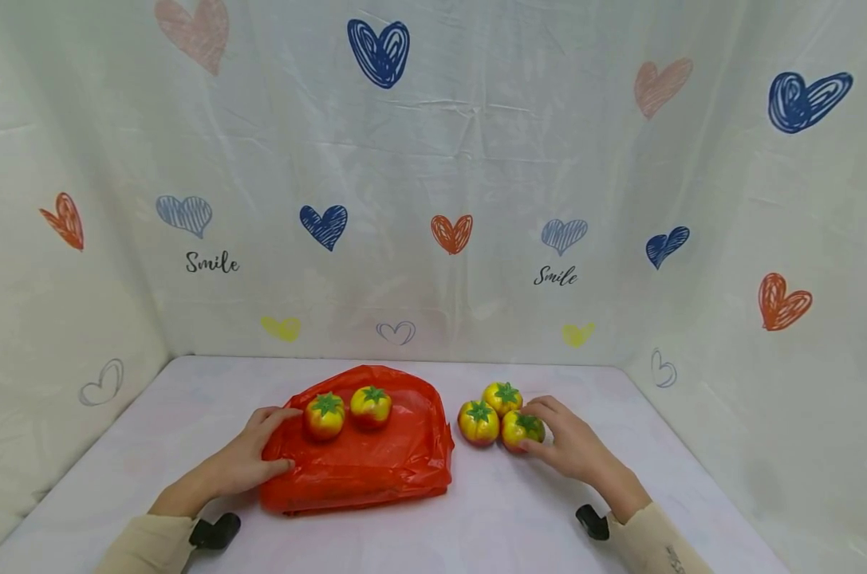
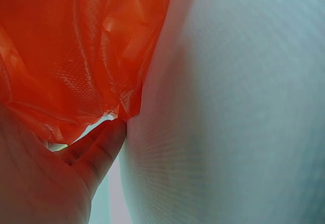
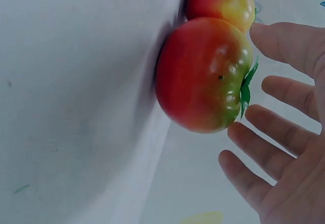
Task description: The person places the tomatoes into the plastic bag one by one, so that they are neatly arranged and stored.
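Red bag (image 1: 361, 478) lies left of centre on the worktop (image 1: 519, 518). 2 tomatoes (image 1: 325, 421) rest on the far part of the bag; 3 tomatoes (image 1: 478, 426) stand clustered to its right. Left hand (image 1: 242, 456): thumb and fingers parted, touching the bag's left edge. Right hand (image 1: 571, 440): digits extended and spread around the right side of the near right tomato (image 1: 517, 431), without gripping it; fingertip contact cannot be confirmed.
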`<state>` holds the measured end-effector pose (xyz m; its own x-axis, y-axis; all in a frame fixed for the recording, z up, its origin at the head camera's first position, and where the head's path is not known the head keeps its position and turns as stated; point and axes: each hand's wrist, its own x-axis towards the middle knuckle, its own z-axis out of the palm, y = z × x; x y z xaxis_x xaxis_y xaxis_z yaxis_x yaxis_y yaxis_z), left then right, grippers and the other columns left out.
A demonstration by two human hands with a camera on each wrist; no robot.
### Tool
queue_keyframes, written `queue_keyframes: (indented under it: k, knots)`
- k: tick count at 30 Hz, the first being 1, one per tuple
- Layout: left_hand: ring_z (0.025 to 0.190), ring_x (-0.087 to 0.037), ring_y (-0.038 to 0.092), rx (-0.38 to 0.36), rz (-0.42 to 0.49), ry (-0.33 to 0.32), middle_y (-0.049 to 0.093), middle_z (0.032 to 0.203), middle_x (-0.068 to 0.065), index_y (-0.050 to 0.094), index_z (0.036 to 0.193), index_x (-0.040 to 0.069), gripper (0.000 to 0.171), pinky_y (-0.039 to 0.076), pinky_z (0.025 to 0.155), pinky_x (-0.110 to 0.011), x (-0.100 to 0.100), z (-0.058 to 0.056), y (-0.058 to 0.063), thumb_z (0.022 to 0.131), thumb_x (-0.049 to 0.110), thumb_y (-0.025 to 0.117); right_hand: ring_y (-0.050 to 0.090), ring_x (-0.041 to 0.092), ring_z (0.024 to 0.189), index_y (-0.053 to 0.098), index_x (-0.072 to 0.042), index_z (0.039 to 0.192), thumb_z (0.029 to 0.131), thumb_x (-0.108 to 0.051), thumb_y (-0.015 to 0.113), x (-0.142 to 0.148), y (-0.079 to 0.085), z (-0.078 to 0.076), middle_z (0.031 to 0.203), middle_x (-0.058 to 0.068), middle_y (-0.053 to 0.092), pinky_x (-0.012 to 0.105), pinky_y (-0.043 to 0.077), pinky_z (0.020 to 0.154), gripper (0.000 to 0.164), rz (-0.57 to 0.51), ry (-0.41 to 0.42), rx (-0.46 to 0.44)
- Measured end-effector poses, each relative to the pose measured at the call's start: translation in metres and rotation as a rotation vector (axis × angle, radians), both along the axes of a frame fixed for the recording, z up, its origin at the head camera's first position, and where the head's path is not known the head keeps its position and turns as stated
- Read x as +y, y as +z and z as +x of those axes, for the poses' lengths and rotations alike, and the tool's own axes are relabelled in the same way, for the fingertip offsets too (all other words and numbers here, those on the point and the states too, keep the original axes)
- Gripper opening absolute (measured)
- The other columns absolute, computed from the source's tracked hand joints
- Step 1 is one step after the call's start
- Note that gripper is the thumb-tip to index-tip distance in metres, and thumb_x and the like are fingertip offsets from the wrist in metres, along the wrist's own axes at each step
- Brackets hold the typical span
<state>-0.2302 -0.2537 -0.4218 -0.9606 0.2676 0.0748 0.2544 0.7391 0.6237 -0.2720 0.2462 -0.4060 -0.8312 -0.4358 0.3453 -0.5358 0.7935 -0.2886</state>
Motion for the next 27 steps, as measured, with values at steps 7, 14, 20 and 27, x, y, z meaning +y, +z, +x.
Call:
queue_keyframes:
  k: [7,14,20,27]
  knots:
    - [0.121,-0.043,0.039,-0.012,0.001,0.004,0.028,0.136,-0.021,0.040,0.138,0.014,0.069,0.039,0.093,-0.066,0.0004,0.0005,0.0000,0.078,0.020,0.073,0.054,0.023,0.115,0.059,-0.015,0.122,0.081,-0.029,0.077,0.0020,-0.0055,-0.0033,0.124,-0.001,0.053,0.047,0.045,0.098,0.047,-0.011,-0.006,-0.037]
    - [0.121,-0.043,0.039,-0.013,0.001,0.010,0.028,0.136,-0.021,0.040,0.138,0.014,0.069,0.039,0.093,-0.065,0.0011,0.0007,0.0006,0.078,0.020,0.073,0.053,0.022,0.114,0.058,-0.015,0.124,0.081,-0.029,0.076,0.0004,-0.0074,-0.0048,0.124,0.000,0.052,0.046,0.044,0.099,0.049,-0.007,-0.039,-0.079]
    - [0.120,-0.043,0.040,-0.007,0.001,0.006,0.028,0.135,-0.022,0.040,0.138,0.013,0.069,0.040,0.093,-0.065,0.0008,0.0002,0.0002,0.078,0.020,0.073,0.053,0.022,0.114,0.059,-0.016,0.123,0.081,-0.029,0.076,0.0001,-0.0086,-0.0051,0.124,0.000,0.051,0.047,0.044,0.099,0.048,-0.015,-0.053,-0.093]
    - [0.121,-0.043,0.038,-0.020,0.005,0.011,0.027,0.136,-0.020,0.040,0.138,0.014,0.069,0.040,0.093,-0.064,0.0008,-0.0002,-0.0007,0.077,0.019,0.073,0.052,0.021,0.114,0.058,-0.015,0.125,0.082,-0.029,0.076,-0.0017,-0.0103,-0.0051,0.124,0.000,0.050,0.046,0.043,0.100,0.049,-0.031,-0.068,-0.133]
